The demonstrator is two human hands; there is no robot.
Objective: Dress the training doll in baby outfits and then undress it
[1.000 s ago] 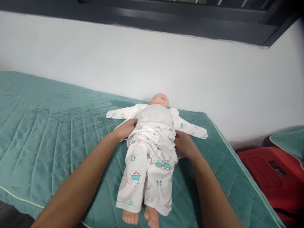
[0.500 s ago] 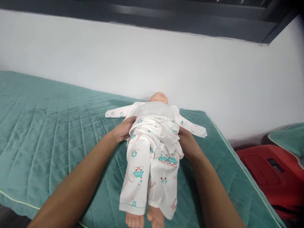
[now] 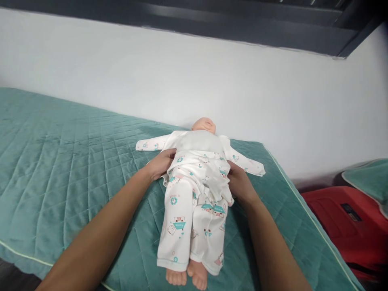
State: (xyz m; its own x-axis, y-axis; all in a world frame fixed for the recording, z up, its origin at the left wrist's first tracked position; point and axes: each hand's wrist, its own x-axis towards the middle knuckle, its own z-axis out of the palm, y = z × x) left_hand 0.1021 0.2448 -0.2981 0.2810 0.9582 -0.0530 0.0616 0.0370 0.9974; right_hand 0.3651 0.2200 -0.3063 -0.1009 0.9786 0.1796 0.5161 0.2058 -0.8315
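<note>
A baby doll (image 3: 203, 141) lies on its back with its head by the wall and its bare feet (image 3: 176, 277) towards me. It wears a white long-sleeved top and loose white trousers (image 3: 178, 226) printed with boats and animals. Its sleeves spread out to both sides. Loose cloth (image 3: 203, 169) is bunched around the waist. On the waist's left side, my left hand (image 3: 162, 163) pinches the cloth, thumb near its upper edge. My right hand (image 3: 239, 180) is closed on the cloth at the opposite side, its fingertips partly hidden by folds.
Beneath the doll is a green quilted mattress cover (image 3: 75, 173) with a pale piped edge. A white wall (image 3: 182, 72) rises behind, under a dark frame (image 3: 212, 24). Beyond the right edge stand a red plastic object (image 3: 336, 226) and more green fabric (image 3: 370, 178).
The doll's legs and feet have shifted slightly away from me, and the feet have come closer together. Both hands stay at the waist, barely moved.
</note>
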